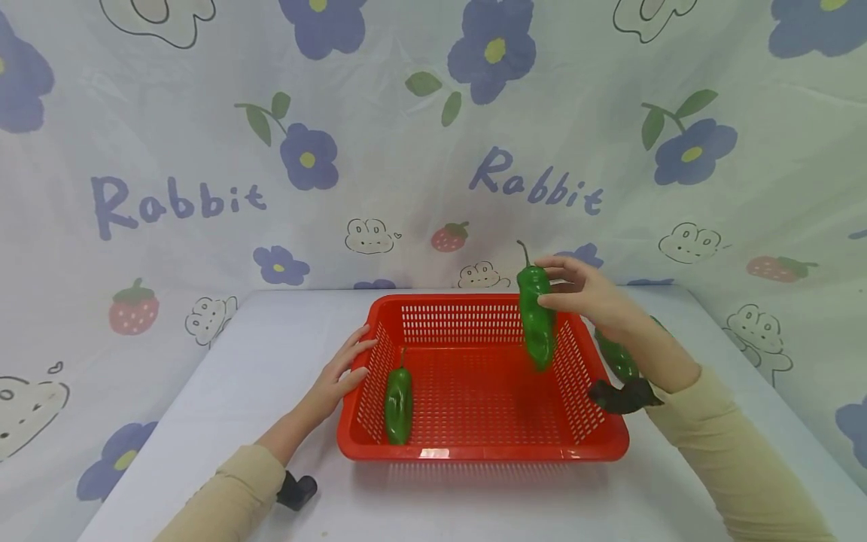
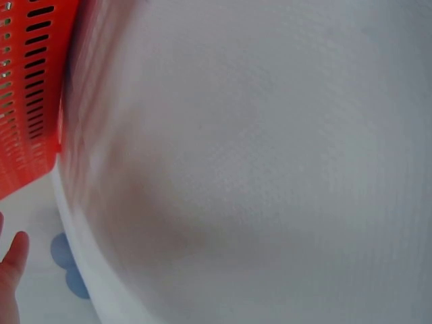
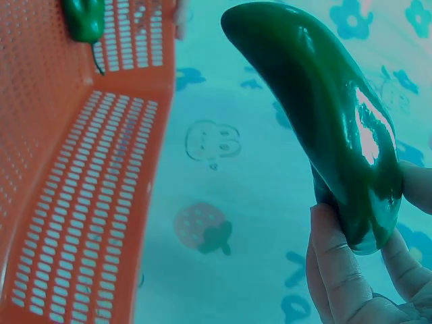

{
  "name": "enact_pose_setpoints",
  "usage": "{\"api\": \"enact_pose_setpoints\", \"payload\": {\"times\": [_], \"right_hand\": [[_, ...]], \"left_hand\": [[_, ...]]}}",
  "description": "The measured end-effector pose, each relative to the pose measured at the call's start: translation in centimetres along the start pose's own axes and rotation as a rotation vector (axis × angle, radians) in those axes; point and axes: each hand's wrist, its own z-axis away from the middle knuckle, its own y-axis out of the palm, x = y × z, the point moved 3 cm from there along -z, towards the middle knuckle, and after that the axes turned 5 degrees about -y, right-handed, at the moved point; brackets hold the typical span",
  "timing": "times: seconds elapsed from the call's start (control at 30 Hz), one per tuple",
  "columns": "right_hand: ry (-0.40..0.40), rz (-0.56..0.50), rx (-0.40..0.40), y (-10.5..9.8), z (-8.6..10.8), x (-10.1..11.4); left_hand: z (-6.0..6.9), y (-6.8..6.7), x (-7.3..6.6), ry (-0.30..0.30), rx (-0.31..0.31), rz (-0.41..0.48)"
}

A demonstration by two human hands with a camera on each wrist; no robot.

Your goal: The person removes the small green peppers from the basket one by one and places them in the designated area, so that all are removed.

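Pinches a long green pepper (image 1: 537, 324), stem up, between thumb and fingers of the right hand (image 1: 588, 295), over the right part of a red plastic basket (image 1: 508, 452). Rests the left hand (image 1: 342, 370) on its left rim, fingers extended. Inside, along the left wall, a second green pepper (image 1: 398, 406), stem to the back. Outside the right wall, partly hidden by the right forearm, another green pepper (image 1: 616, 357). Wears beige sleeves (image 1: 738, 459). Beneath, a white table (image 1: 271, 350); behind, a cloth (image 1: 379, 83) printed with flowers, strawberries and "Rabbit".
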Motion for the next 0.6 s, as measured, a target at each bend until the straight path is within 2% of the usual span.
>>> {"api": "enact_pose_setpoints", "payload": {"times": [0.37, 0.6], "right_hand": [[0.016, 0.086, -0.083, -3.7, 3.1, -0.6], [0.031, 0.196, -0.132, -5.8, 5.2, -1.2]], "left_hand": [[0.0, 0.0, -0.2, -0.001, 0.004, 0.005], [0.0, 0.0, -0.2, -0.001, 0.005, 0.008]]}}
